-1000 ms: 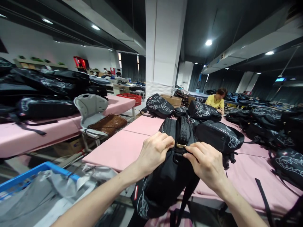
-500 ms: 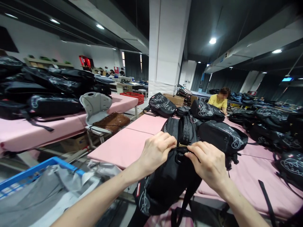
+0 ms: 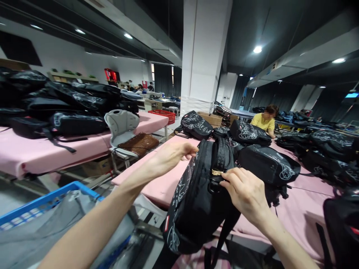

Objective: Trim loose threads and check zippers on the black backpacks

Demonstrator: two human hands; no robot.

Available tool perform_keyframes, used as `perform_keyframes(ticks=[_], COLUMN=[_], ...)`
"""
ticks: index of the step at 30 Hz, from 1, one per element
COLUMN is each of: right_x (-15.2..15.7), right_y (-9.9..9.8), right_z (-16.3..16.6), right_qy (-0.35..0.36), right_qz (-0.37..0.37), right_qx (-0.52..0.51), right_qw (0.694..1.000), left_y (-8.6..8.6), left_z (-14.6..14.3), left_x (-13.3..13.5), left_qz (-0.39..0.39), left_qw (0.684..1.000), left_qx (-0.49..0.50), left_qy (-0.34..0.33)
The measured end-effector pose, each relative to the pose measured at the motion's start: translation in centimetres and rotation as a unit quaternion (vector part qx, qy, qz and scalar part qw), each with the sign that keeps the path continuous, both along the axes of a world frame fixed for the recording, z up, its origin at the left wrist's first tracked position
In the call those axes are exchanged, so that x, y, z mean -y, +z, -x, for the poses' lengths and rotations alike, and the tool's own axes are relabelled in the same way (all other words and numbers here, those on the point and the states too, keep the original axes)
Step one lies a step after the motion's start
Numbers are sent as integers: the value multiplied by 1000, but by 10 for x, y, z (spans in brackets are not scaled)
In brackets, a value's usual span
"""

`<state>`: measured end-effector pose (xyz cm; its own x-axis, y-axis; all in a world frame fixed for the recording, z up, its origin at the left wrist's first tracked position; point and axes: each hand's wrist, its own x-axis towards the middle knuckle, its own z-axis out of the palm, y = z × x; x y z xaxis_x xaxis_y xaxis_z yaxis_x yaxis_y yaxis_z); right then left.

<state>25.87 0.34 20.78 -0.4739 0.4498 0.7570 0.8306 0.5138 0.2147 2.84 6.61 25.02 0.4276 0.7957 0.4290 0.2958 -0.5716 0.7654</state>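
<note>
A black backpack [image 3: 202, 209] with white scribbled line drawings and a small red-and-white tag lies tilted over the front edge of the pink table, its straps hanging down. My right hand [image 3: 246, 190] is closed, thumb and fingertips pinching the backpack just right of a small gold metal piece [image 3: 217, 172] below the top handle [image 3: 221, 153]. At the backpack's upper left edge is my left hand [image 3: 182, 151], its fingers curled together. What those fingertips hold, if anything, is too small to make out.
More black backpacks [image 3: 266, 164] lie behind and to the right on the pink table [image 3: 157, 175]. A backpack pile [image 3: 70, 97] covers another table at left. A grey chair [image 3: 122, 129] and a blue crate [image 3: 75, 186] stand left. A person in yellow [image 3: 263, 121] works beyond.
My left hand has left the gold piece, moving up and left to the backpack's edge. The gold piece now shows plainly. My right hand keeps its pinch. The view has turned slightly left.
</note>
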Motion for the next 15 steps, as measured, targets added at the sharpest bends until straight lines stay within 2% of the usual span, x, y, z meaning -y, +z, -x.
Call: perform_keyframes(ticks=[2,5,7,11,15], right_x=[-2,2,8,17,21], right_y=[1,1,-2,-9,-11], right_z=[0,-5,-10,-18,-21], right_qy=[13,51,51,-11,7], right_qz=[14,76,117,134,192], right_qx=[2,-22,-69,-145,-140], right_qw=[1000,996,989,980,971], left_y=[5,7,7,3,0], left_z=[-24,-59,-71,-74,-66], left_x=[-1,-2,-1,4,8], left_qz=[66,146,193,245,271], left_qw=[997,985,972,952,937], left_qx=[37,72,97,167,204], left_qy=[12,-56,-90,-79,-85])
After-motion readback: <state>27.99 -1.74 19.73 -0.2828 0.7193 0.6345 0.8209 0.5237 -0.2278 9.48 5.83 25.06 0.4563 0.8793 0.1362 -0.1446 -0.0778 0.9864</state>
